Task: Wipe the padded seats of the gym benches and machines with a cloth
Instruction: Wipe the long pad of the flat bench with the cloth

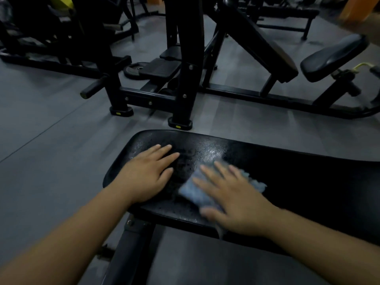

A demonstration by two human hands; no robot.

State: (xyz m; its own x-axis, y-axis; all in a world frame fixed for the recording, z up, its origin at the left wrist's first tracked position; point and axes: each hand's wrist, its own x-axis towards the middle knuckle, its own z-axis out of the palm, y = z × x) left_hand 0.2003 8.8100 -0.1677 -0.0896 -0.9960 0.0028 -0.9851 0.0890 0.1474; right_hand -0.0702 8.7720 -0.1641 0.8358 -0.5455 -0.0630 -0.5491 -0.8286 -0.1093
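Both bare forearms reach over a black padded bench seat (287, 173), glossy vinyl with rounded corners and speckled with droplets; the right hand (232, 194), fingers straight and spread, presses flat on a soft, rumpled blue-grey cloth (195, 192) lying mid-seat; the left hand (148, 171) rests just beside it, palm down, fingers extended, holding nothing; matte grey rubber flooring (51, 140) lies beneath.
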